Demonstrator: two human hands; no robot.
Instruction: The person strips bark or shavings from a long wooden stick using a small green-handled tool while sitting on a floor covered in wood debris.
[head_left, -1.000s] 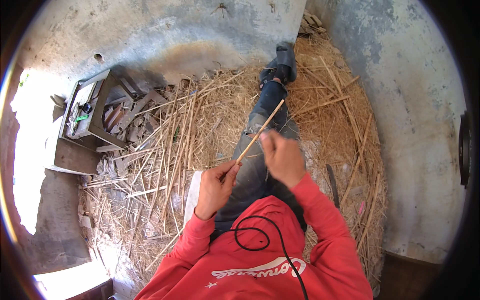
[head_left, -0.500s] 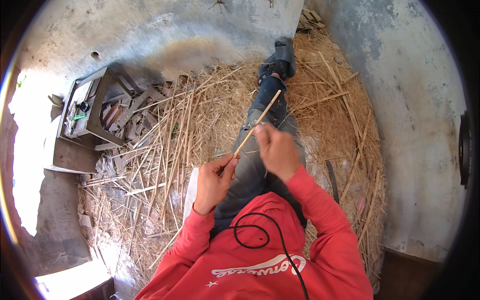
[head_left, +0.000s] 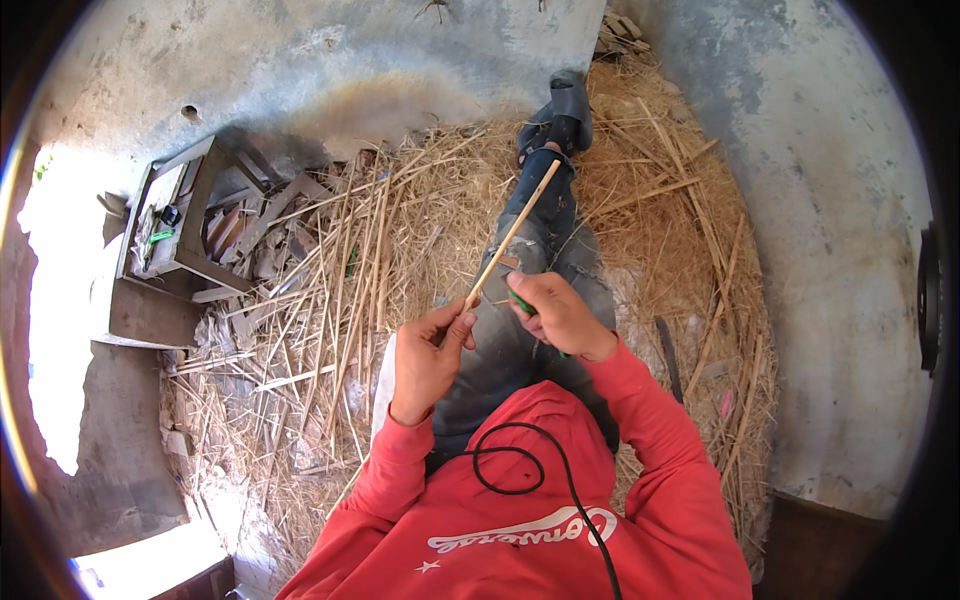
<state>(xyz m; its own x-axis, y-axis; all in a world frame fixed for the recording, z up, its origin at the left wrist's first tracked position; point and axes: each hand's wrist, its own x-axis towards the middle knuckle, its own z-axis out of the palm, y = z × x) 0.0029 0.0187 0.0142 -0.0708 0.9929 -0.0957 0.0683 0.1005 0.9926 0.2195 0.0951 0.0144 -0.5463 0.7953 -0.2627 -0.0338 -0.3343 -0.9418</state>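
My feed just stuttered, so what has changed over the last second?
The pale stick has shifted up the picture, its far tip slightly left. The right hand, blurred earlier, has drawn back slightly in the last half-second; a green object now shows in its grip. The left hand still holds the stick's near end; the floor straw looks unchanged.

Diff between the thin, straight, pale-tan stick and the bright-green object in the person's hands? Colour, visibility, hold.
Colour: the thin pale-tan stick is light straw-coloured; the bright-green object is vivid green.
Visibility: most of the stick shows; the green object is mostly hidden by fingers, so its full shape can't be told.
Hold: the left hand pinches the stick's near end; the right hand wraps around the green object.
Shared: both are hand-held.
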